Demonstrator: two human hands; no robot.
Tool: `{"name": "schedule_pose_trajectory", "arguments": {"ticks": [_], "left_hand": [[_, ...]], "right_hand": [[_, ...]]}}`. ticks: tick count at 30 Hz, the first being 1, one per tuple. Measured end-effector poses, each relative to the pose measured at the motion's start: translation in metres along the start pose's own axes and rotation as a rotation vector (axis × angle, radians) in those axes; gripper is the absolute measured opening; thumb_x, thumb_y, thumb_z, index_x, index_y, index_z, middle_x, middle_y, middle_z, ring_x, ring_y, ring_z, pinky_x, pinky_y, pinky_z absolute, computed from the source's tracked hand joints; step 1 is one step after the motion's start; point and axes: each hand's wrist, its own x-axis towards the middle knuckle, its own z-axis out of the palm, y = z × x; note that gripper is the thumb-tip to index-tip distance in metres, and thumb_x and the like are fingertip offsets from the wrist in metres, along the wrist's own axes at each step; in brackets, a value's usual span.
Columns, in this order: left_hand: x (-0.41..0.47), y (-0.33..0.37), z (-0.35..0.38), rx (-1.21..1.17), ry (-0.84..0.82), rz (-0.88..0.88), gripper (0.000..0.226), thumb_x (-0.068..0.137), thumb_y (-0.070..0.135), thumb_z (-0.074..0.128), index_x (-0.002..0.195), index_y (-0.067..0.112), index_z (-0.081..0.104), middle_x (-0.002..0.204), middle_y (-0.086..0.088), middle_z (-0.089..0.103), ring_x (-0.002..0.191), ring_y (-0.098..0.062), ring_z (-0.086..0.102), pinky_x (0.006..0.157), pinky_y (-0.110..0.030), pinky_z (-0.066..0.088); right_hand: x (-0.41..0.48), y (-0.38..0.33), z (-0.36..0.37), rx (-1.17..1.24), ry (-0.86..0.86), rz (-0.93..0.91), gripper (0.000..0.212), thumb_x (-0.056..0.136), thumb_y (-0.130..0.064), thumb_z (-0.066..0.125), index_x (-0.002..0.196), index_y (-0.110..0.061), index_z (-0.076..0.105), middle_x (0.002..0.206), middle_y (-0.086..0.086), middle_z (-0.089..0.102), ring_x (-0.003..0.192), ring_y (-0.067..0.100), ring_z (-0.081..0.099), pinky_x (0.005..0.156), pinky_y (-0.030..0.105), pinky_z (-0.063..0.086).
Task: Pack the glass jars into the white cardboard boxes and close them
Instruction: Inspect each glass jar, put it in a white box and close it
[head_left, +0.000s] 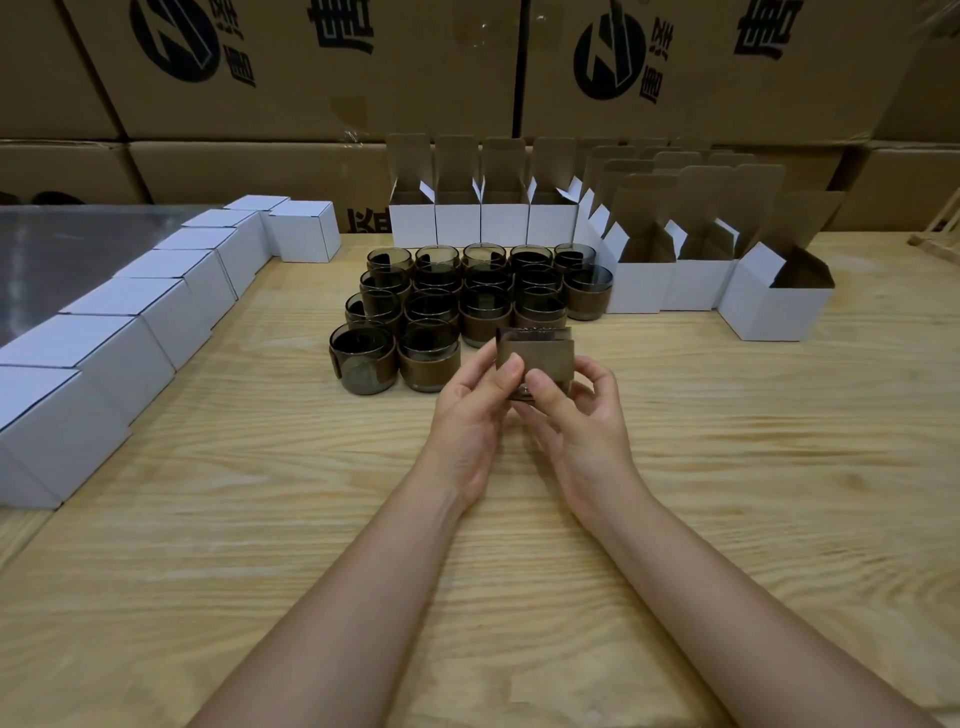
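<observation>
Wooden table (727, 467) | left hand (475, 415) fingers (511, 370) pinch sleeved jar (537, 356) | right hand (584, 415) fingers curl round it

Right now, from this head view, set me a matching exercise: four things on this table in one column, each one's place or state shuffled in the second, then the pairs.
Things
1. closed white boxes
2. open white boxes
3. sleeved glass jars
4. brown cardboard sleeve

Place or state
A. pinched between the left hand and the right hand
B. clustered in rows in the middle
C. lined along the left side of the wooden table
D. flaps up, at the back and right

Pairs: 1-C, 2-D, 3-B, 4-A
</observation>
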Motion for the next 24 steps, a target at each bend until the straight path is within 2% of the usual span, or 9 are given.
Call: {"name": "schedule_pose_trajectory", "arguments": {"ticks": [3,6,9,11,13,16,19,22,24], "left_hand": [[-0.0009,0.0006,0.001,-0.007,0.026,-0.011,0.063,0.083,0.025,0.062,0.139,0.002,0.046,0.125,-0.016,0.062,0.113,-0.026,0.059,0.105,-0.038,0.041],[-0.0016,0.0019,0.0008,-0.001,-0.023,-0.007,0.055,0.087,0.038,0.052,0.132,0.008,0.053,0.126,-0.014,0.063,0.114,-0.023,0.06,0.101,-0.034,0.045],[-0.0022,0.003,0.0015,-0.019,-0.043,-0.03,0.073,0.079,0.05,0.058,0.134,0.001,0.051,0.133,-0.02,0.057,0.124,-0.03,0.054,0.109,-0.039,0.04],[-0.002,0.003,0.0011,-0.021,-0.054,-0.04,0.069,0.076,0.05,0.06,0.127,0.003,0.057,0.124,-0.016,0.063,0.117,-0.028,0.058,0.106,-0.037,0.044],[-0.0012,0.0016,-0.0006,-0.022,-0.067,-0.054,0.055,0.084,0.047,0.055,0.121,0.006,0.06,0.114,-0.011,0.068,0.11,-0.024,0.061,0.101,-0.036,0.047],[-0.0011,0.0011,-0.0037,-0.029,-0.059,-0.062,0.055,0.084,0.046,0.055,0.122,0.006,0.061,0.113,-0.011,0.068,0.108,-0.024,0.062,0.101,-0.037,0.047],[-0.0005,0.0019,-0.0052,-0.039,-0.034,-0.057,0.051,0.082,0.045,0.059,0.117,0.008,0.064,0.113,-0.013,0.068,0.106,-0.025,0.062,0.097,-0.036,0.049],[0.0011,0.0002,-0.0057,-0.022,-0.014,-0.039,0.037,0.084,0.041,0.058,0.106,0.014,0.07,0.105,-0.007,0.072,0.098,-0.019,0.066,0.082,-0.029,0.054],[0.0018,-0.0004,-0.005,-0.02,-0.003,-0.012,0.034,0.085,0.038,0.062,0.105,0.012,0.069,0.101,-0.005,0.072,0.091,-0.016,0.069,0.076,-0.026,0.055]], "right_hand": [[0.0027,-0.0054,-0.0028,0.174,-0.044,0.076,0.058,0.063,-0.02,0.075,0.114,-0.014,0.048,0.113,0.018,0.061,0.09,0.024,0.067,0.079,0.032,0.058],[0.0013,-0.0077,-0.0017,0.31,-0.129,0.146,0.048,0.075,-0.024,0.066,0.118,-0.008,0.05,0.1,0.016,0.068,0.087,0.025,0.068,0.08,0.034,0.059],[-0.0001,-0.0084,0.0003,0.334,-0.164,0.198,0.044,0.077,-0.03,0.064,0.112,-0.004,0.057,0.106,0.022,0.065,0.089,0.027,0.068,0.081,0.036,0.059],[-0.0008,-0.0073,0.0009,0.336,-0.172,0.221,0.043,0.078,-0.03,0.065,0.11,-0.003,0.059,0.106,0.025,0.065,0.089,0.028,0.069,0.08,0.036,0.059],[-0.0016,-0.0062,0.0009,0.333,-0.173,0.245,0.042,0.078,-0.031,0.064,0.108,-0.002,0.061,0.099,0.023,0.068,0.087,0.029,0.07,0.078,0.035,0.059],[-0.0021,-0.006,0.0009,0.288,-0.152,0.266,0.05,0.076,-0.033,0.065,0.113,0.001,0.059,0.092,0.019,0.071,0.086,0.027,0.071,0.077,0.033,0.059],[-0.0022,-0.0046,0.0023,0.187,-0.087,0.232,0.067,0.07,-0.039,0.069,0.123,0.0,0.052,0.097,0.017,0.069,0.085,0.025,0.069,0.078,0.035,0.059],[-0.0024,-0.002,0.0034,0.027,-0.007,0.096,0.073,0.056,-0.044,0.075,0.116,-0.012,0.049,0.114,0.015,0.061,0.086,0.021,0.067,0.082,0.038,0.058],[-0.0032,0.0012,0.0035,-0.126,0.011,-0.009,0.07,0.052,-0.041,0.078,0.111,-0.021,0.046,0.117,0.008,0.057,0.087,0.017,0.067,0.084,0.038,0.057]]}}
